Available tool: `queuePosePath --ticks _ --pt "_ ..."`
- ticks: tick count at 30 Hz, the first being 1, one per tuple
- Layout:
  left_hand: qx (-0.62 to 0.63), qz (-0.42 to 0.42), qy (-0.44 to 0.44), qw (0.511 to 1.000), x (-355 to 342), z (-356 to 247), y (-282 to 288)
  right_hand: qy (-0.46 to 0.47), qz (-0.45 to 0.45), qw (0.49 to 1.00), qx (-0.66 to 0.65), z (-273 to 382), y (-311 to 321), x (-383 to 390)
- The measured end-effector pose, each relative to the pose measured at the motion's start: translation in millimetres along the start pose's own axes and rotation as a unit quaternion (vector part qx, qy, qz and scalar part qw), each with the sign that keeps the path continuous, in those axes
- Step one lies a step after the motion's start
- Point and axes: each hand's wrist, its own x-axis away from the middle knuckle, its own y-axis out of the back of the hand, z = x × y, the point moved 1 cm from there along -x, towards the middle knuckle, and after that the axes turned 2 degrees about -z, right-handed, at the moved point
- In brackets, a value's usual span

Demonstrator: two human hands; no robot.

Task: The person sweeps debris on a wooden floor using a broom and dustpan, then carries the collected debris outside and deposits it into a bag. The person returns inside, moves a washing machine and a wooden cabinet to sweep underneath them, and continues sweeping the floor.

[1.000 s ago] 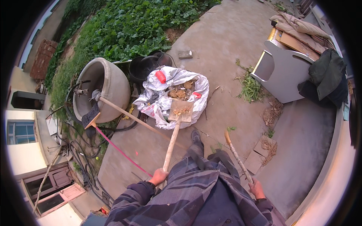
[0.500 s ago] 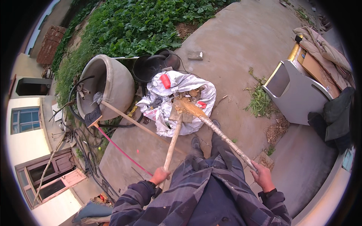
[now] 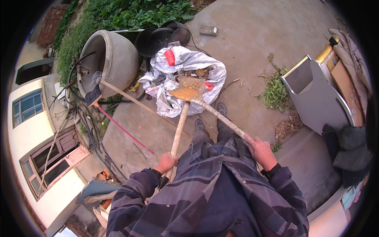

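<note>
- Left hand (image 3: pixel 166 162) clasps the shovel (image 3: pixel 180 129) by its handle
- Right hand (image 3: pixel 262 151) grips the broom (image 3: pixel 222 117) by its stick
- Broom head (image 3: pixel 183 94) over the shovel blade (image 3: pixel 192 83), at the white sack (image 3: pixel 218 71)
- Grey pot (image 3: pixel 123 59) left of the sack

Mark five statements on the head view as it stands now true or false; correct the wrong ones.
1. The left hand grips the long-handled pan. True.
2. The right hand is empty. False: the right hand holds the short broom.
3. The red plastic piece lies on bare concrete, clear of the sack. False: the red plastic piece is at the upper left of the white sack.
4. Leafy green cuttings lie to the right of the sack. True.
5. The pink pole is in the left hand. False: the pink pole is in neither hand.
</note>
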Motion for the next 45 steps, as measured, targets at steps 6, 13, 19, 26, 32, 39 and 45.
queuePosePath --ticks 6,13,19,26,32,39,45 --pt "0.009 0.011 0.011 1.0 9.0 -11.6 -13.2 -0.029 -0.035 0.998 0.035 -31.7 -35.1 -67.9" --pt "0.075 0.001 0.041 0.996 17.6 -10.6 -15.6 -0.005 -0.016 1.0 -0.016 -53.5 18.0 -37.4" --pt "0.114 -0.01 0.056 0.992 29.4 8.4 -29.7 0.015 0.007 0.999 0.052 -45.8 30.0 -10.9" --pt "0.055 -0.03 0.047 0.997 67.4 22.2 -57.7 0.04 -0.048 0.996 0.07 -52.6 6.2 -94.4" --pt "0.097 -0.086 0.021 0.991 97.2 64.6 -98.1 -0.156 0.085 0.958 -0.226 -54.6 49.8 -74.9" --pt "0.209 -0.155 0.038 0.965 154.0 136.1 -182.6 -0.142 0.2 0.954 -0.171 -49.4 96.7 -59.0" --pt "0.258 -0.13 0.112 0.951 187.4 208.9 -289.1 0.015 0.196 0.977 0.079 11.8 71.7 -65.5"
